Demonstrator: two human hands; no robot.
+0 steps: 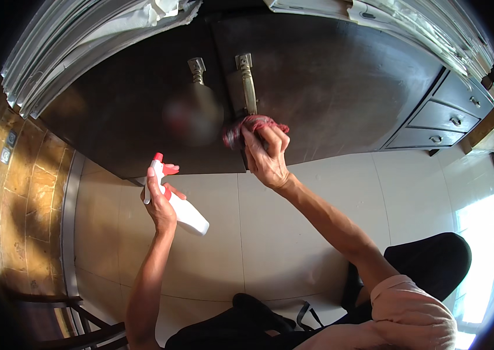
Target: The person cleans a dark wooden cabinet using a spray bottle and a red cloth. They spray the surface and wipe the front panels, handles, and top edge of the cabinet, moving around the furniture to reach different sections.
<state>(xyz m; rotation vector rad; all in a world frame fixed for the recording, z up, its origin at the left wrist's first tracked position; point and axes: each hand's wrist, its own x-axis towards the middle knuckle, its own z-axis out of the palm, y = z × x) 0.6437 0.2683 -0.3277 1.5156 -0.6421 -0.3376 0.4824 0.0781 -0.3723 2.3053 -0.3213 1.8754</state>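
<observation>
My left hand (161, 205) grips a white spray bottle (190, 216) with a red nozzle and trigger, held over the floor in front of a dark cabinet. A crumpled red and grey cloth (260, 124) is in my right hand (268, 157), pressed at the lower end of the right door's metal handle (249, 85), by the gap between the two doors. The left door's metal handle (197, 70) shows at its upper part; a blurred round smudge in the view covers its lower part. The dark cabinet door (325, 87) on the right has faint streaks and a dull sheen.
Stacks of papers (98, 48) and more papers (417, 30) overhang the cabinet top. Small drawers (444, 118) with metal pulls stand at the right. A stone-tiled wall (32, 188) with sockets is on the left, above dark wooden furniture (93, 334) at lower left.
</observation>
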